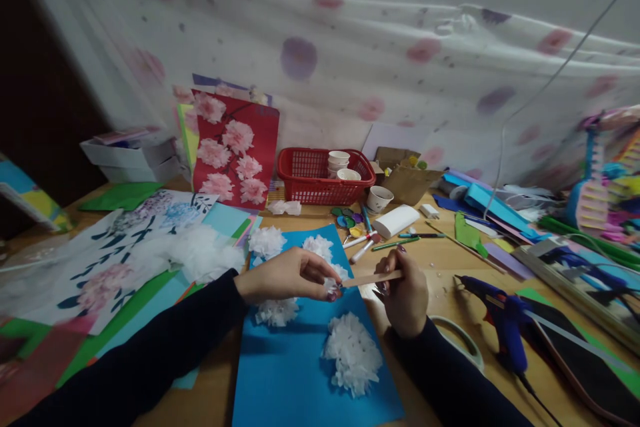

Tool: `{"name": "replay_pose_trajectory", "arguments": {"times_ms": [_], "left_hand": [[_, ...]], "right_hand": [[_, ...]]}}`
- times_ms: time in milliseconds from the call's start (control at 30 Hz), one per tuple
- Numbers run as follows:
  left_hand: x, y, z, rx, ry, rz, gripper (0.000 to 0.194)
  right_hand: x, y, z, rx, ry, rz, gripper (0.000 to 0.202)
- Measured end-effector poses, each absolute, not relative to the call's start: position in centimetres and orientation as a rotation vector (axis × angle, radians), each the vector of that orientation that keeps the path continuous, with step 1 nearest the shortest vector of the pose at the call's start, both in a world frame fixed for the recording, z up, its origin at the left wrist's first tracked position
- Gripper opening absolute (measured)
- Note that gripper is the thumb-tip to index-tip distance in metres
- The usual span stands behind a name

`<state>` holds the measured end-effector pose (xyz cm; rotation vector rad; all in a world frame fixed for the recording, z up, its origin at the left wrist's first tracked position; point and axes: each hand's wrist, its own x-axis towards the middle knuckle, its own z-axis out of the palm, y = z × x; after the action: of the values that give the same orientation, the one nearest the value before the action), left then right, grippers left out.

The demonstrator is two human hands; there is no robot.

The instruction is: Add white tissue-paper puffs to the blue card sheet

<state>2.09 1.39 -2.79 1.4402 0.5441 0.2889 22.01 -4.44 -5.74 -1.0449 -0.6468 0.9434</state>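
Note:
My left hand (287, 275) is above the blue sheet (290, 373), its fingertips pinching a small piece of white tissue paper (330, 285). From the right, my right hand (409, 299) grips a flat wooden craft stick (371, 279), whose far end meets the tissue at my left fingertips. Several fluffy white paper flowers lie on the blue sheet. A large one (353, 355) sits at the lower right, another (277, 312) partly below my left hand, and one (267, 241) at the upper left. My left hand partly hides the flowers behind it.
A blue glue gun (500, 320) and a tape roll (463, 340) lie at right. Behind are markers (361, 252), a paper cup (380, 199), a red basket (325, 195) and a red flower picture (265, 140). White tissue (210, 253) and coloured papers cover the left.

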Motion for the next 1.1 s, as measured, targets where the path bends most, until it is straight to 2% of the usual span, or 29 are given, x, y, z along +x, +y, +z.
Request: {"name": "replay_pose_trajectory", "arguments": {"times_ms": [300, 533, 1100], "left_hand": [[1.9, 2.5, -3.9, 1.412, 0.633, 0.386, 0.023], [1.8, 2.5, -3.9, 1.69, 0.737, 0.406, 0.011], [3.6, 0.6, -5.7, 2.269, 0.869, 0.474, 0.013]], "right_hand": [[22.4, -4.2, -5.6, -1.055, -0.671, 0.834, 0.04], [21.8, -4.7, -5.9, -1.422, -0.92, 0.595, 0.054], [21.9, -4.8, -6.3, -1.364, -0.959, 0.52, 0.057]]}}
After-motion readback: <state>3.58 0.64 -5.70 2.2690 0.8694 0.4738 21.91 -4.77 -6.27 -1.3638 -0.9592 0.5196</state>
